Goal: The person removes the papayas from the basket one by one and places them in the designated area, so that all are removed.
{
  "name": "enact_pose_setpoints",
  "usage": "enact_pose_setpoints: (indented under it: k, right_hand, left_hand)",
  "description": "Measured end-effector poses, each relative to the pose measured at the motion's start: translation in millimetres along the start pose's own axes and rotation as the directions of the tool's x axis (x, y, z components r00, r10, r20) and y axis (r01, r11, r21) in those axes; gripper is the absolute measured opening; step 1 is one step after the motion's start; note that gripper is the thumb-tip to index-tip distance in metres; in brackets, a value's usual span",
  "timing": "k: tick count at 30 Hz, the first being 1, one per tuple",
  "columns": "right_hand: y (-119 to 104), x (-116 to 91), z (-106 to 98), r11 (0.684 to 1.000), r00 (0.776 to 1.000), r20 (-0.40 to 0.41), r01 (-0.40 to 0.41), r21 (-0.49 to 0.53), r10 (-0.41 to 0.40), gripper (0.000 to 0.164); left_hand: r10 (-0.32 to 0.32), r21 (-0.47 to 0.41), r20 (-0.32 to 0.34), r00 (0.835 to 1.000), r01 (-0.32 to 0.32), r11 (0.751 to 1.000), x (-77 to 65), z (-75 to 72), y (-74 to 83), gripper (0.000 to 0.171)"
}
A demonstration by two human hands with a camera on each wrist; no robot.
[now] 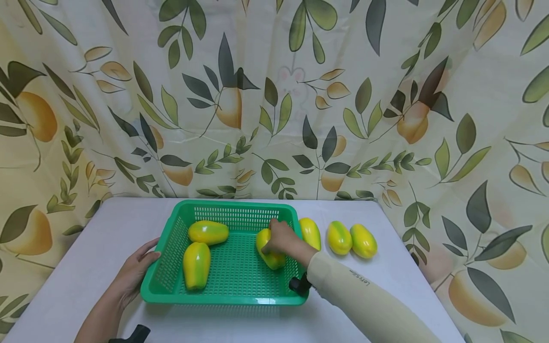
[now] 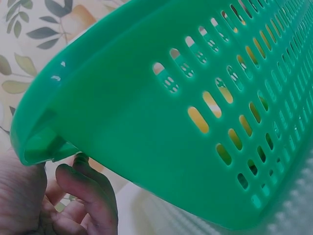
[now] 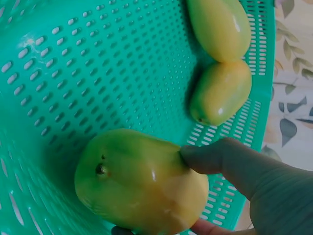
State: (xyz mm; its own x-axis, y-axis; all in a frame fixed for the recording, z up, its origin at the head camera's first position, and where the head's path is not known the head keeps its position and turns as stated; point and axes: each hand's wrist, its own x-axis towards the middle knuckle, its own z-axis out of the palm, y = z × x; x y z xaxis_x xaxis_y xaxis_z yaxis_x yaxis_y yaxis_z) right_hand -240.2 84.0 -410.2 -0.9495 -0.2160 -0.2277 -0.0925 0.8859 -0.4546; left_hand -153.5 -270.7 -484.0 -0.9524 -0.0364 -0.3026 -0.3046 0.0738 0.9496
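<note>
Hands work at a green basket [image 1: 233, 290] in the lower centre of the head view. Right hand [image 1: 285, 238] grips a yellow-green mango [image 1: 270, 259] with thumb and fingers curled round it, low inside the basket's right side. Left hand [image 1: 135, 271] rests relaxed against the basket's left wall. Two mangoes [image 1: 208, 232] lie inside at left; three more mangoes [image 1: 351, 240] sit on the table [image 1: 86, 247] at right.
</note>
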Motion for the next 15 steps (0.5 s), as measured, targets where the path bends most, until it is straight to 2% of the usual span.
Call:
enact_pose_setpoints:
  k: [9, 15]
  right_hand:
    - [0.2, -2.7, -7.7, 0.996, 0.999, 0.04, -0.004, 0.086, 0.001, 0.068]
    - [4.2, -2.5, -14.4, 0.972, 0.995, 0.091, -0.049, 0.231, 0.029, 0.067]
  left_hand:
    - [-0.007, 0.013, -0.011, 1.0, 0.007, 1.0, -0.6, 1.7, 1.0, 0.07]
    - [-0.008, 0.007, -0.009, 1.0, 0.008, 1.0, -0.9, 1.7, 1.5, 0.071]
